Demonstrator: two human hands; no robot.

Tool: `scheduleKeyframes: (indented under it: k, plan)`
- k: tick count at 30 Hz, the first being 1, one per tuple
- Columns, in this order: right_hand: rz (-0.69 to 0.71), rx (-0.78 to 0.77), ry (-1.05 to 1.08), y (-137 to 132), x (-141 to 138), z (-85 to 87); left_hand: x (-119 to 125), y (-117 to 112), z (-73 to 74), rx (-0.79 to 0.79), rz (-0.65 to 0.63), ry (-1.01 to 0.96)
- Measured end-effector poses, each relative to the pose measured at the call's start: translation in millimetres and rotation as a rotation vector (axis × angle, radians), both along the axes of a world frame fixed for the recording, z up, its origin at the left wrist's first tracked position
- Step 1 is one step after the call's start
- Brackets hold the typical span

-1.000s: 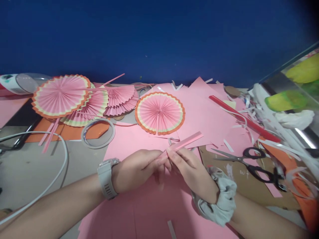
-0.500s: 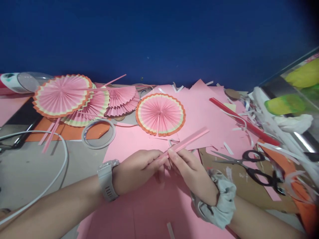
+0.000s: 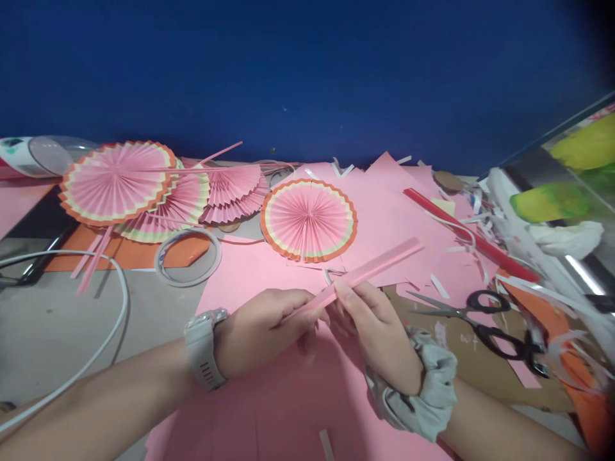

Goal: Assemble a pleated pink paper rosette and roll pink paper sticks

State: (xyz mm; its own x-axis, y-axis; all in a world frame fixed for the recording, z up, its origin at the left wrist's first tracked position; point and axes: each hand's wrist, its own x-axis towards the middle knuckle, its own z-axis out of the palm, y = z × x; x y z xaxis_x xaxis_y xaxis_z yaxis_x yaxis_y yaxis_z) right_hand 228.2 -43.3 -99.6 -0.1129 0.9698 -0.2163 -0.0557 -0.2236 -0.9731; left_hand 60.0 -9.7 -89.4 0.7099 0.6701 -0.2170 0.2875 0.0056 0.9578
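Note:
A narrow folded strip of pink paper (image 3: 379, 263) slants up to the right between my two hands. My left hand (image 3: 271, 330) pinches its lower end, which is partly hidden under the fingers. With thumb and fingers, my right hand (image 3: 377, 333) grips it around the middle, and the far end sticks out free. Just beyond my hands lies a round pleated paper fan (image 3: 309, 221), pink with a cream and orange rim. Large pink paper sheets (image 3: 288, 397) spread beneath my hands.
Several pleated fans (image 3: 118, 182) overlap at the left, near a roll of tape (image 3: 161, 272) and a white cable (image 3: 125, 301). Black-handled scissors (image 3: 497, 339) lie on brown cardboard (image 3: 423, 390) at the right. A red strip (image 3: 461, 230) and paper scraps (image 3: 439, 286) lie behind them.
The pink strip has shifted up and to the right, and more of it shows. My right hand has moved slightly right along it, widening the gap between my hands.

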Motion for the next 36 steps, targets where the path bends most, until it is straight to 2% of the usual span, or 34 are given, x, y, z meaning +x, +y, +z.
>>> scheduleKeyframes:
  k: [5, 16, 18, 23, 28, 36]
  plan:
    - [0.155, 0.075, -0.174, 2.0, -0.2, 6.3, -0.9, 1.3, 2.1, 0.001, -0.036, -0.001]
    - [0.160, 0.095, -0.222, 3.5, 0.6, 9.8, -1.3, 2.6, 0.0, -0.066, -0.057, -0.089]
    - [0.145, 0.094, -0.216, 2.3, 0.1, 8.8, -1.2, 2.4, -0.8, -0.094, -0.043, -0.093]
    - [-0.023, 0.010, -0.065, -0.6, -1.6, 5.7, -0.9, 0.0, -4.1, -0.145, 0.018, -0.099]
    - [0.160, 0.078, -0.189, 1.8, -1.9, 11.7, -1.5, 0.0, -2.0, -0.103, -0.018, -0.092]
    - [0.185, 0.106, -0.278, 2.5, 0.3, 14.3, -0.9, 2.2, 0.7, -0.041, -0.055, -0.087]
